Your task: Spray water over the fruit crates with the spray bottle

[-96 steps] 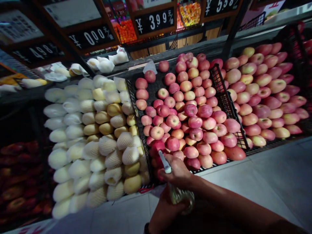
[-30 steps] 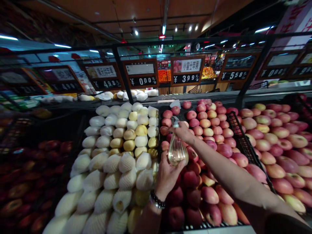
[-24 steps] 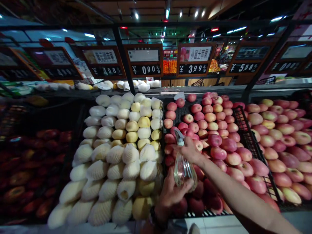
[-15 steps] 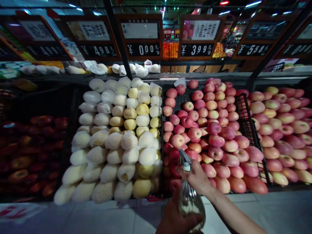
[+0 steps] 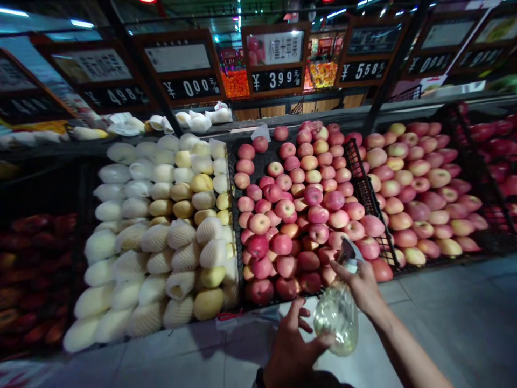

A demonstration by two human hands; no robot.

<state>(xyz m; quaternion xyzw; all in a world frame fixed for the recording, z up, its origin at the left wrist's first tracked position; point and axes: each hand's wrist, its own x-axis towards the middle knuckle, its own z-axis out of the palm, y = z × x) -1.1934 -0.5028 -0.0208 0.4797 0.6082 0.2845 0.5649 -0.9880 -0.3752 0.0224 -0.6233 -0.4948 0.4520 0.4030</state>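
Observation:
My right hand (image 5: 359,285) grips the neck of a clear plastic spray bottle (image 5: 335,322) holding pale liquid, with its nozzle (image 5: 347,252) pointing up and left towards the apples. My left hand (image 5: 293,350) is below it with fingers spread, and its fingertips meet the bottle's lower side. Just beyond both hands, red-and-yellow apples (image 5: 307,215) are heaped in a black wire crate (image 5: 365,196). Pears in white foam nets (image 5: 161,231) fill the bin to their left.
More apples (image 5: 420,188) fill a bin to the right, and dark red fruit (image 5: 36,269) lies in a bin at far left. Price signs (image 5: 277,81) hang above the back shelf. A tiled floor (image 5: 444,302) runs along the front of the display.
The view has swung left and down, with more floor showing. The bottle and both hands have shifted right along the apple bin's front, and my left hand's fingers have spread on the bottle.

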